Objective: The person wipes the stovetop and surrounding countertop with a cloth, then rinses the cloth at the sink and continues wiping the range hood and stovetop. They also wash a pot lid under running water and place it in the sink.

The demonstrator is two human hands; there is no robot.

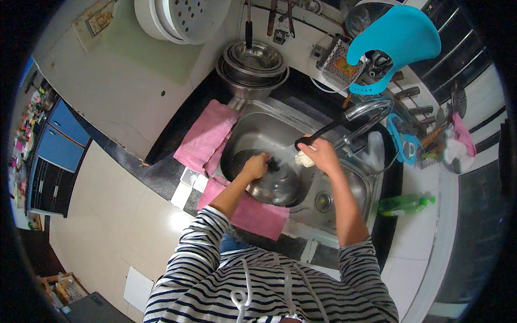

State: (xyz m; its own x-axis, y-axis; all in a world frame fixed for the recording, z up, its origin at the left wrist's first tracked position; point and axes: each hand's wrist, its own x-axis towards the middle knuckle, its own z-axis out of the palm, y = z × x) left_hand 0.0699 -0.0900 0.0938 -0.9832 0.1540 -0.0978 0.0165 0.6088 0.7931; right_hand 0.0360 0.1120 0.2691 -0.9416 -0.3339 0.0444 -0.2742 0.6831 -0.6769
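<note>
In the left basin of a stainless steel double sink (258, 115) lies a metal pan or bowl (278, 187). My left hand (257, 165) is closed on a dark handle or knob (274, 164) above it; its exact kind is unclear. My right hand (321, 155) grips the black spray head of a faucet hose (301, 142), with a whitish cloth or bag (303, 159) bunched under the fingers. Water seems to spray leftward from the head into the basin. The chrome faucet (367, 109) arches just beyond my right hand.
Pink towels (208, 137) (258, 216) lie along the sink's left and front edges. Stacked steel bowls (254, 68) stand behind. A blue silicone bib (400, 44) hangs at upper right. A green bottle (404, 205) lies right of the sink, beyond the smaller basin with its drain (323, 201).
</note>
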